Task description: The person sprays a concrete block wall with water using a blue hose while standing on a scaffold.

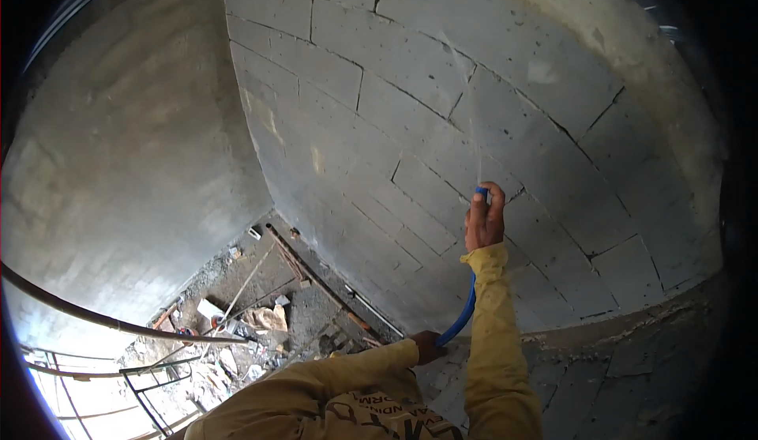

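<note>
My right hand (pixel 485 219), in a yellow sleeve, is raised against the grey block wall (pixel 426 179). Its fingers are closed around the end of a blue hose (pixel 458 321), with the thumb near the hose mouth. A thin jet of water (pixel 472 116) leaves the mouth and runs up across the blocks. Lower down, close to my body, my left hand (pixel 429 348) grips the same hose; its fingers are partly in shadow. Between the two hands the hose bends in a curve, and part of it is hidden behind my right forearm.
A smooth plastered wall (pixel 134 140) meets the block wall in a corner on the left. Far below, the ground holds rubble, a long pipe (pixel 324 286) and scattered debris (pixel 264 317). A curved bar (pixel 118 323) and a metal frame (pixel 158 389) stand at lower left.
</note>
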Motion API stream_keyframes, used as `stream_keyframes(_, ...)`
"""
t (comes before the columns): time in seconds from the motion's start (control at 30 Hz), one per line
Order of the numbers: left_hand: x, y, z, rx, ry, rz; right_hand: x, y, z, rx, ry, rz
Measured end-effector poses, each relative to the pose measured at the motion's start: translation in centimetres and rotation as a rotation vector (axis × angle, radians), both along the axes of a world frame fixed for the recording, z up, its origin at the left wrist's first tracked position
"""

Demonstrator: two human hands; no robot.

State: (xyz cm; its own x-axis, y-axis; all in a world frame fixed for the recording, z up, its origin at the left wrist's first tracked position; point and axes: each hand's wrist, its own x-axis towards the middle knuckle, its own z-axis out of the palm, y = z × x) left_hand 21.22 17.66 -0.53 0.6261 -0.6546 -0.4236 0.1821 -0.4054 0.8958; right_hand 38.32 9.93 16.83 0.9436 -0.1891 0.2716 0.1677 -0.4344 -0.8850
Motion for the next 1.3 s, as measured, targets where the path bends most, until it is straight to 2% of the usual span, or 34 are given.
stream_keyframes(0.3,-0.3,0.0,-0.3,-0.017,-0.037,0.000,0.9,-0.2,-2.0,-0.261,-0.017,0.068)
stream_keyframes(0.4,0.2,0.1,-0.4,-0.009,-0.081,-0.029,0.5,0.6,-1.1,-0.196,-0.105,0.091)
stream_keyframes(0.5,0.6,0.4,0.2,-0.006,0.012,0.013,-0.2,1.5,0.3,-0.156,-0.065,0.086)
stream_keyframes(0.6,0.5,0.7,0.4,-0.035,-0.017,0.043,0.0,1.8,0.1,-0.146,-0.084,0.098)
stream_keyframes(0.7,0.4,0.3,-0.3,0.013,-0.077,-0.016,0.8,1.9,-1.1,-0.159,-0.133,0.114)
stream_keyframes(0.8,0.1,-0.1,-0.4,0.046,-0.070,-0.014,0.8,1.8,-0.9,-0.296,0.005,0.083)
stream_keyframes(0.9,0.4,0.1,-0.6,0.005,-0.062,0.019,1.2,2.0,-1.2,-0.194,-0.110,0.123)
stream_keyframes(1.0,1.0,0.6,-0.3,0.035,-0.089,0.020,0.4,2.8,0.1,-0.115,-0.085,0.132)
stream_keyframes(1.1,1.2,0.9,-0.3,0.025,-0.070,0.019,0.8,3.4,-0.7,0.004,-0.168,0.136)
stream_keyframes(1.3,0.5,1.1,0.3,0.039,-0.079,0.018,2.0,3.6,-1.8,-0.223,-0.077,0.077)
